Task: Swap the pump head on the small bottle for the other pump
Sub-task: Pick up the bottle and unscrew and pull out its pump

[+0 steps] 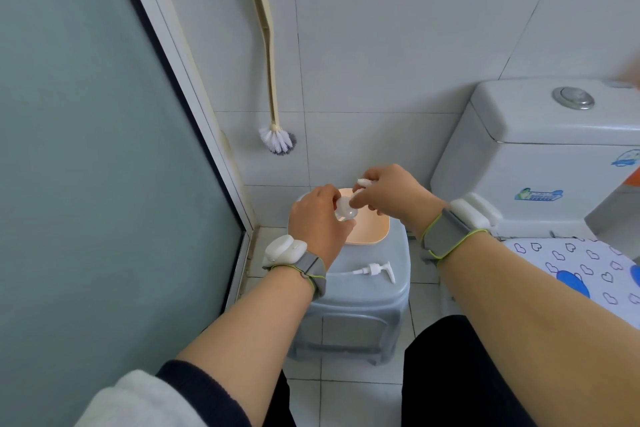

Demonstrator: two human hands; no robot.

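Observation:
My left hand (317,218) is wrapped around a small clear bottle (345,211), holding it over a peach-coloured tray (375,230) on a grey plastic stool (363,291). At the bottle's top, my right hand (388,192) grips a white pump head (363,183), whose nozzle sticks out past the fingers. Fingers hide most of the bottle and its neck. A second white pump (375,270) with a long dip tube lies loose on the stool top, nearer to me than the tray.
A toilet with a white cistern (540,156) and a patterned lid cover (588,270) stands on the right. A toilet brush (273,107) hangs on the tiled wall. A frosted glass door (104,149) closes the left side. My dark-trousered knees flank the stool.

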